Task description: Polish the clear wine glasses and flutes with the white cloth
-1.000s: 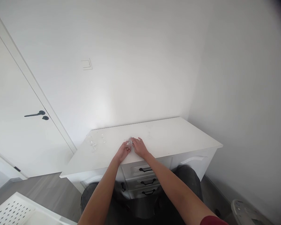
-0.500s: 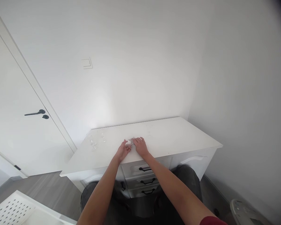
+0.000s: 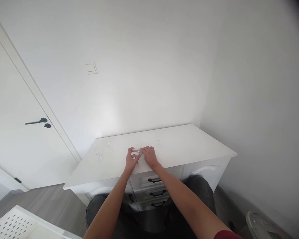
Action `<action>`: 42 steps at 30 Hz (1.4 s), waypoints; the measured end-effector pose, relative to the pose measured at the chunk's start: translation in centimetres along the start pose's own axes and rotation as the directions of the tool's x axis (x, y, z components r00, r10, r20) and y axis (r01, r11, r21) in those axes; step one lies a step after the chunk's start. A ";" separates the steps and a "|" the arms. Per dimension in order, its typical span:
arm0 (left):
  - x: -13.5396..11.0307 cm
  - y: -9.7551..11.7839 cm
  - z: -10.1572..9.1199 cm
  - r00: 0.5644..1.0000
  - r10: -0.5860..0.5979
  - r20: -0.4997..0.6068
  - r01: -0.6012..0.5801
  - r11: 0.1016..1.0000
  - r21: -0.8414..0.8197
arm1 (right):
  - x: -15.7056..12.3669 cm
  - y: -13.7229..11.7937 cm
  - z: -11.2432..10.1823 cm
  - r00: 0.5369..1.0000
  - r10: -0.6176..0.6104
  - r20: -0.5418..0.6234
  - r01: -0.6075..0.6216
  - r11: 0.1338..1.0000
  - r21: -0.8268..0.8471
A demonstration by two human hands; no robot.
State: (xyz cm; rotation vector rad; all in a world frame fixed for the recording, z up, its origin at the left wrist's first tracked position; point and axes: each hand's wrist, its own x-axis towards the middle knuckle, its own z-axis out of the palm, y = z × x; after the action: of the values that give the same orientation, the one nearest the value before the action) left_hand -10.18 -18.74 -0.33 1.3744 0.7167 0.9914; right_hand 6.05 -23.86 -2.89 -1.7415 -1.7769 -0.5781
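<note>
Both my hands meet on the top of a white desk [image 3: 179, 146]. My left hand [image 3: 131, 158] and my right hand [image 3: 149, 155] pinch a small clear object [image 3: 138, 151] between their fingertips; it is too small to name. Several small clear pieces [image 3: 99, 151] lie on the desk's left part, well left of my left hand.
Drawers with black handles [image 3: 155, 192] sit under the desk, above my knees. A white door with a black lever [image 3: 37, 122] is at the left, a light switch [image 3: 91, 68] on the wall. A white perforated basket [image 3: 12, 225] is at bottom left, a bin [image 3: 261, 225] at bottom right.
My left hand has lifted its fingers and shifted slightly up, now pinching the clear object from the left. My right hand stays nearly in place.
</note>
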 end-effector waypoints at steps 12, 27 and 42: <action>0.3 0.6 -1.0 0.994 0.102 0.028 -0.105 0.925 0.364 | -0.1 -0.2 -0.5 0.997 -0.071 0.000 0.071 0.997 -0.035; 1.1 -0.2 -1.8 0.997 0.036 0.064 -0.058 0.919 0.390 | -0.1 -0.2 -0.5 0.997 -0.055 0.056 0.058 0.997 -0.053; 0.9 0.3 -1.9 0.997 0.044 0.070 -0.067 0.924 0.377 | 0.1 -0.6 -1.0 0.995 -0.045 0.094 0.047 0.999 -0.018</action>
State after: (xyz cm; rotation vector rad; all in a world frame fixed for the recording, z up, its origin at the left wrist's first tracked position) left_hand -11.51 -17.10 -0.12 1.7629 0.8590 0.8783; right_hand 5.60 -24.54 -2.02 -1.7715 -1.8865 -0.5433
